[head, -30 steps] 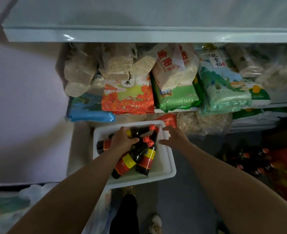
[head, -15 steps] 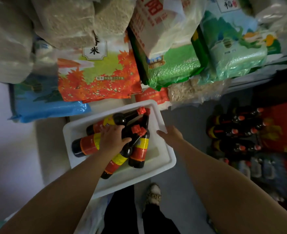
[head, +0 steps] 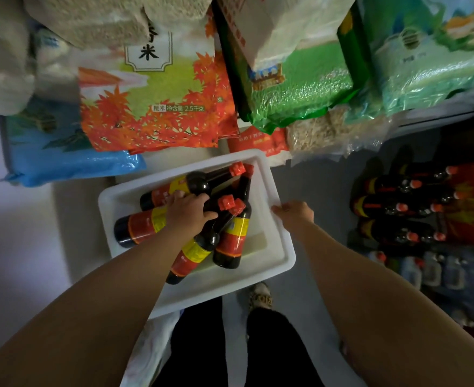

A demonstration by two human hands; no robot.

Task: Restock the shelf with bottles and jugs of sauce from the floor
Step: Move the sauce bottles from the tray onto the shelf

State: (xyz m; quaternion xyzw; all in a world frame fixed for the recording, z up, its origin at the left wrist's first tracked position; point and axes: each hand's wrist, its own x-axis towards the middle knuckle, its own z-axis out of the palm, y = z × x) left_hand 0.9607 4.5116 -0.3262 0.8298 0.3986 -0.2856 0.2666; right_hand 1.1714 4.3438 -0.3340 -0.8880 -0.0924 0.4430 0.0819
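Closer now than a second ago: the head camera has dropped from the pale shelf edge toward the white plastic tub (head: pixel 280 263), and I see both hands where they were, left on the bottles, right at the rim.

From the head view, four dark glass sauce bottles with red caps and red-and-yellow labels (head: pixel 231 236) lie on their sides in the tub, crossed over one another, caps pointing up toward the shelf. My left hand (head: pixel 187 212) is down on the pile, fingers curled over the neck end of the second bottle (head: pixel 139 227), thumb tucked against the one beneath; it grips that bottle. My right hand (head: pixel 296 212) sits on the tub's right rim, fingers bent over the edge and clamped on it.

Above the tub, bags of rice crowd the low shelf: an orange maple-leaf rice bag (head: pixel 157 107), a blue plastic bag (head: pixel 71 160) to its left, a green rice bag (head: pixel 297 88) to its right, and a pale green bag (head: pixel 425 60) beyond that.

Off to the right on the grey floor (head: pixel 319 177), more dark bottles with red caps (head: pixel 397 208) lie in rows, well apart from the tub, with clear plastic jugs (head: pixel 437 272) just below them, blurred. Black trouser legs (head: pixel 199 339) and a patterned shoe (head: pixel 261 297) show beneath the tub.
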